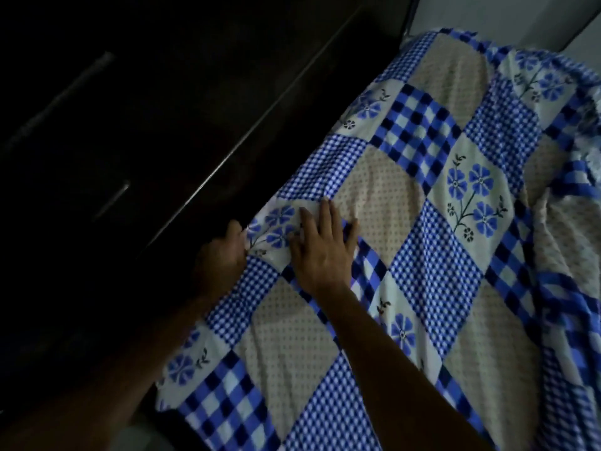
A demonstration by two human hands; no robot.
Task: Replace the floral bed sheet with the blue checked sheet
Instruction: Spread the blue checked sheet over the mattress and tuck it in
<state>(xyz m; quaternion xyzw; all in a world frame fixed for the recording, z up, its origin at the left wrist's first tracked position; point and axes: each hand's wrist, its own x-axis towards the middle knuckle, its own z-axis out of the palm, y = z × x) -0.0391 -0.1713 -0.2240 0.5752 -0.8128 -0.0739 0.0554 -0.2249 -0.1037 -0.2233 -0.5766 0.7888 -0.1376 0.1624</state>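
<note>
Right hand (322, 252) lies flat-open, left hand (224, 252) at its 9 o'clock, grip unclear; tugging could bunch the blue checked sheet (432, 265).

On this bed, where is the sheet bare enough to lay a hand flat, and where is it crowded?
Bare: the flat sheet between the right hand and the bunched folds at the far side. Crowded: the sheet's edge by the dark cabinet, where the left hand grips it beside the right.
</note>
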